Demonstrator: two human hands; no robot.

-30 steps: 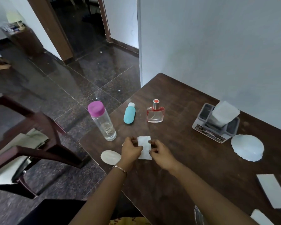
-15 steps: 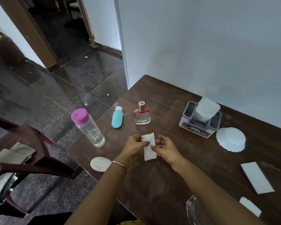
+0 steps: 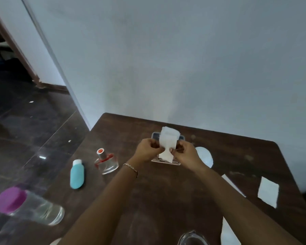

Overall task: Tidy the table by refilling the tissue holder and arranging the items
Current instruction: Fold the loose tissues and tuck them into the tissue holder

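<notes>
Both hands [image 3: 149, 149] carried tissue [image 3: 167, 147] over holder [image 3: 181, 138], upright.

A dark wooden table [image 3: 166, 191] carries a tissue holder [image 3: 181, 138], perfume bottle [image 3: 106, 162], teal bottle [image 3: 76, 175] and loose tissues [image 3: 268, 191].

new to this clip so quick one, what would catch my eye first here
Both hands, left hand and right hand, pinch a folded white tissue mid-table, in front of the grey tissue holder by the wall. At the lower left, a blurred clear bottle with a bright purple cap stands out.
</notes>
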